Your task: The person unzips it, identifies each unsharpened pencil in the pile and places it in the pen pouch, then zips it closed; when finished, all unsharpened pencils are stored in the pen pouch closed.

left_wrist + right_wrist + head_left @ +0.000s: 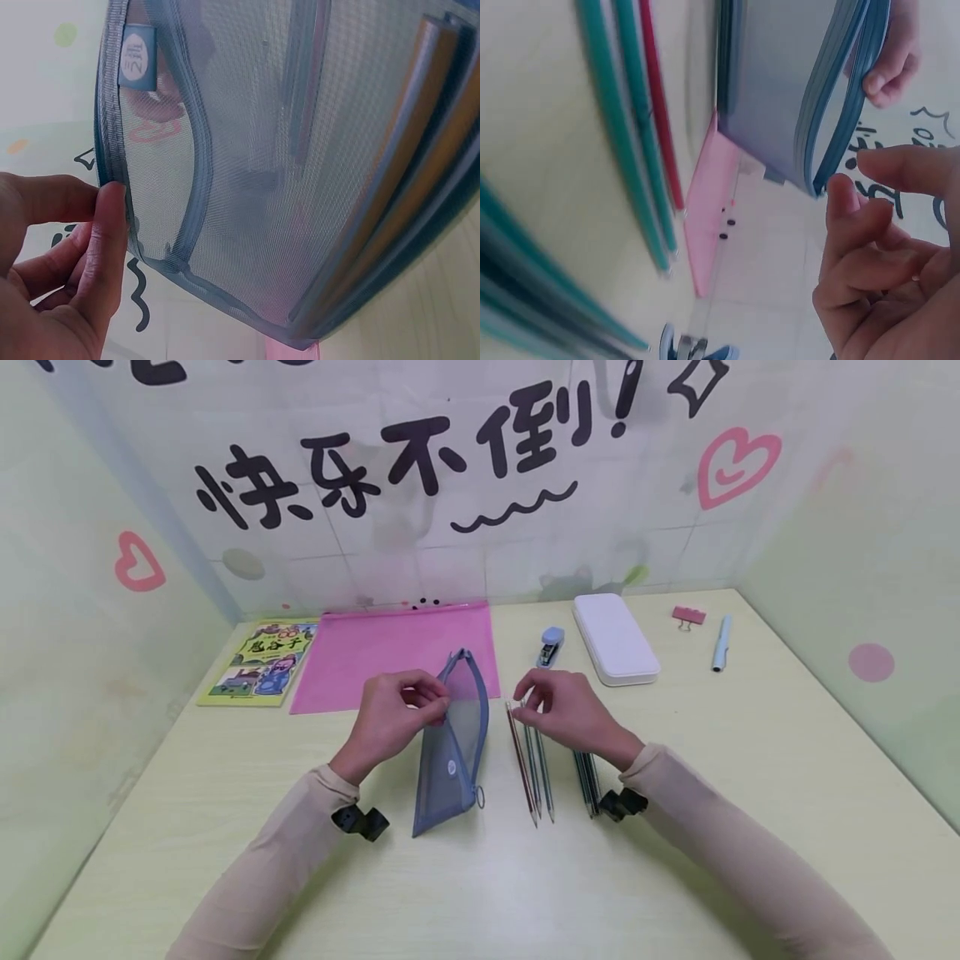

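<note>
My left hand (397,714) pinches the zipper edge of a blue mesh zip pouch (442,781), which stands on its side with its mouth parted. Through the mesh in the left wrist view, several pencils (397,172) show along the bottom seam, seemingly inside. My right hand (566,706) hovers just right of the pouch, its fingers bent, thumb and forefinger slightly apart and nothing between them. Below it on the table lie a red pencil (522,766) and two teal pencils (542,768). A bundle of dark green pencils (587,781) lies farther right, partly hidden by the right wrist.
Behind the hands lie a pink folder (397,652) and a yellow book (255,672). A blue stapler (551,647), a white case (617,643), a pink binder clip (688,615) and a light blue pen (722,643) sit at the back right. Walls enclose the table's back and sides.
</note>
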Demonstrator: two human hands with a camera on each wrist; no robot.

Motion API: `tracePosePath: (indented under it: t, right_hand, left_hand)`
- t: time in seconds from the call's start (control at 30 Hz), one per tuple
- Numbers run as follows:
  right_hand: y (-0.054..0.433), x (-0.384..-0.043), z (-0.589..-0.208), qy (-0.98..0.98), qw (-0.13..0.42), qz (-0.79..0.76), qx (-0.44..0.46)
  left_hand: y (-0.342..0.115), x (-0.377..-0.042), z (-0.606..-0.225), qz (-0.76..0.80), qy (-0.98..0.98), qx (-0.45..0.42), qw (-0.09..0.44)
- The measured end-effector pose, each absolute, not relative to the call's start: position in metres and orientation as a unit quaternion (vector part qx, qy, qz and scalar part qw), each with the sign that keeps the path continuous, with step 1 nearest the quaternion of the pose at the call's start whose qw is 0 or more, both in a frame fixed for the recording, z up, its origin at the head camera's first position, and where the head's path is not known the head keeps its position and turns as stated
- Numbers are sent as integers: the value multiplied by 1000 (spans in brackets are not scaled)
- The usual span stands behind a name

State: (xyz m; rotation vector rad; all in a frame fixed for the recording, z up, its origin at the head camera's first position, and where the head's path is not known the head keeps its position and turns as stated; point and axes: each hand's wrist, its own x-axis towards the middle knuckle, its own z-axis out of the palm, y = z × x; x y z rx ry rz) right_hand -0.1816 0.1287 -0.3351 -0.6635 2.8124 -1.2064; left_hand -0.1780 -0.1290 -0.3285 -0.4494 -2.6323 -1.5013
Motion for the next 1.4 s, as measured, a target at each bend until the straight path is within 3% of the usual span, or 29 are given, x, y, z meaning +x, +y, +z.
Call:
tracePosePath:
  t: [0.37, 0.77, 1.4]
  right_hand:
    - [170, -186, -351, 927, 73, -311, -198]
    - [188, -189, -368, 942, 99, -247, -202]
    - [193, -186, -358, 962, 113, -176, -176]
  left_hand:
    - [-130, -178, -329, -481, -863, -147, 35]
    - [-128, -177, -327, -474, -868, -145, 31]
    - [-128, -177, -327, -477, -866, -147, 28]
